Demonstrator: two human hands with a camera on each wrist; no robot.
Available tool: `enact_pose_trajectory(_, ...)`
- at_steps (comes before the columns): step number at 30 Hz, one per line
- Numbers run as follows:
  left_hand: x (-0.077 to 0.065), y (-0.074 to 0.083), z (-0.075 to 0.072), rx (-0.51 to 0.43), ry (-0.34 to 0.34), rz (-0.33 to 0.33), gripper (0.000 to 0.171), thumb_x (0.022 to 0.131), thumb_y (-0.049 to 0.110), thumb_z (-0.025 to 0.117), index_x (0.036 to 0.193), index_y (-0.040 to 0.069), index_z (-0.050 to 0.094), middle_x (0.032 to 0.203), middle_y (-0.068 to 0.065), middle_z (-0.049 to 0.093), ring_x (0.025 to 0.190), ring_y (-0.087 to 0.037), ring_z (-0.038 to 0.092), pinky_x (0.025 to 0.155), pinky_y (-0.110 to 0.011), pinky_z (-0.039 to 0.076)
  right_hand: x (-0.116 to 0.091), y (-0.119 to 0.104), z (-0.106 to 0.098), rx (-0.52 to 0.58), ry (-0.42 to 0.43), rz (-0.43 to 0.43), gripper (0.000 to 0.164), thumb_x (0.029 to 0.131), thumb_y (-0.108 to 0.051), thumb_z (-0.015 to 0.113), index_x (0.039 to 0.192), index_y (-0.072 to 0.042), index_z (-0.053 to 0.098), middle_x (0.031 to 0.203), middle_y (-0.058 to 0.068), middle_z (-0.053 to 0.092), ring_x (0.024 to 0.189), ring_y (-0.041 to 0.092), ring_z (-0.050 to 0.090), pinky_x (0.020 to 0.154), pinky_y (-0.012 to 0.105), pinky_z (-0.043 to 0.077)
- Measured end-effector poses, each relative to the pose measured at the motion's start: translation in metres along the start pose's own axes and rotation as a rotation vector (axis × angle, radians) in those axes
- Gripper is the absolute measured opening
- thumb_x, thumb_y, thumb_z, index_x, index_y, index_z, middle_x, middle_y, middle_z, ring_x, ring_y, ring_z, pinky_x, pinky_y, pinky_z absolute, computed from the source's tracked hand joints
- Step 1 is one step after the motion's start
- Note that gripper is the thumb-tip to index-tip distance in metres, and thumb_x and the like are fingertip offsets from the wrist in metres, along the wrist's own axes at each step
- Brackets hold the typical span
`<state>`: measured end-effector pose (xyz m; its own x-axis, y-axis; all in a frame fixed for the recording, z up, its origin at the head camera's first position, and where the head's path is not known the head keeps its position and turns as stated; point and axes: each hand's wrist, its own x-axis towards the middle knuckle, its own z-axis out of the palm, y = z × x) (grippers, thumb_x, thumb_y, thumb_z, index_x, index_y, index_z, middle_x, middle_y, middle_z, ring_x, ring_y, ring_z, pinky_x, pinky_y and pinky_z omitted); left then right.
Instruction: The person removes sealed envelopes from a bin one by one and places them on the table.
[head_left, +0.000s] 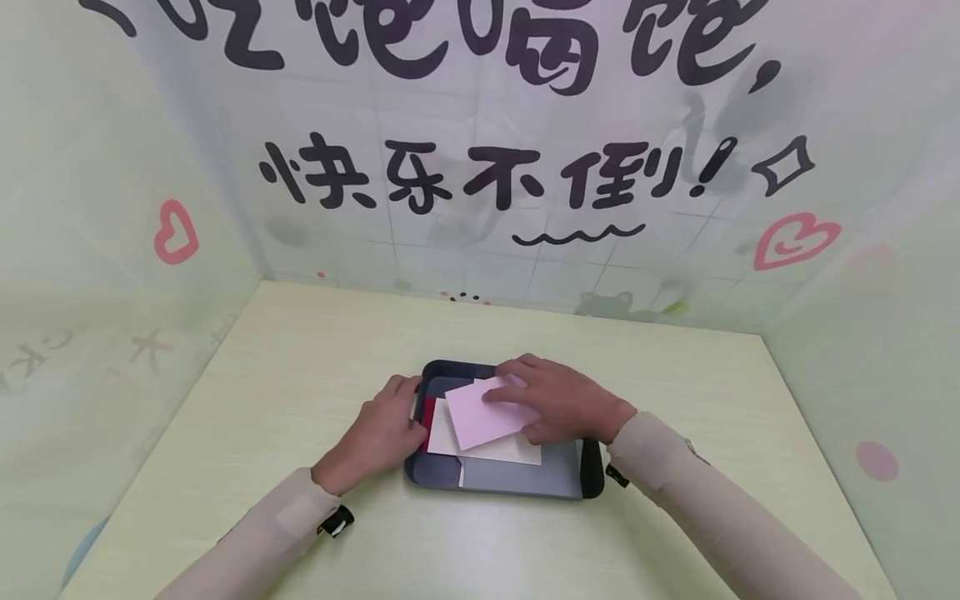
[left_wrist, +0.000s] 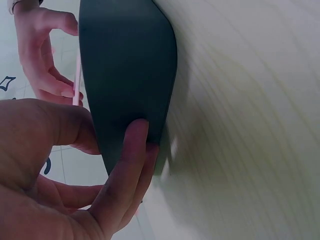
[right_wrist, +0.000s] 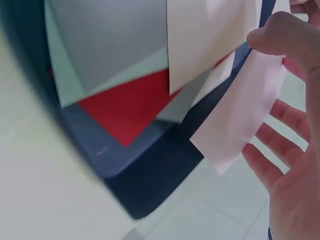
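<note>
My left hand (head_left: 384, 423) grips the left wall of a dark grey tray (head_left: 517, 487), with the thumb on the inner side and the fingers against the outer wall (left_wrist: 132, 65). Over the tray, my right hand (head_left: 566, 404) holds a pale pink card (head_left: 472, 417) between thumb and fingers. The right wrist view shows that pink card (right_wrist: 237, 112) tilted beside the tray's rim. Beneath it in the head view lies a white card (head_left: 513, 448). Part of a red card (right_wrist: 125, 107) peeks out from under other sheets.
In the right wrist view, a grey sheet (right_wrist: 110, 40), a pale green sheet (right_wrist: 75, 85) and a cream sheet (right_wrist: 200, 40) overlap in the tray. The tray stands on a pale wooden table (head_left: 337, 333), enclosed by printed curtains (head_left: 480, 258) at the back and sides.
</note>
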<state>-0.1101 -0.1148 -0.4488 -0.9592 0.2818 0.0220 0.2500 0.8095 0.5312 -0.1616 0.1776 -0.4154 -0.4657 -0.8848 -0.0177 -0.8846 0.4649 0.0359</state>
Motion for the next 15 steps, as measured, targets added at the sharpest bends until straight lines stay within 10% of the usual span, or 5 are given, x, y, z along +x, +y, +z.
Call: enact_pose_trajectory(15,0.0,0.002,0.001,-0.002,-0.018,-0.016,0.062,0.083,0.008,0.061,0.141,-0.007,0.044,0.126,-0.017,0.05,0.067,-0.016,0.055,0.066,-0.032,0.05,-0.048,0.047,-0.003,0.013,0.147,0.349,0.059,0.082,-0.042,0.065,0.139,-0.031,0.055,0.135,0.006,0.049,0.113,0.027,0.051,0.08,0.044,0.052)
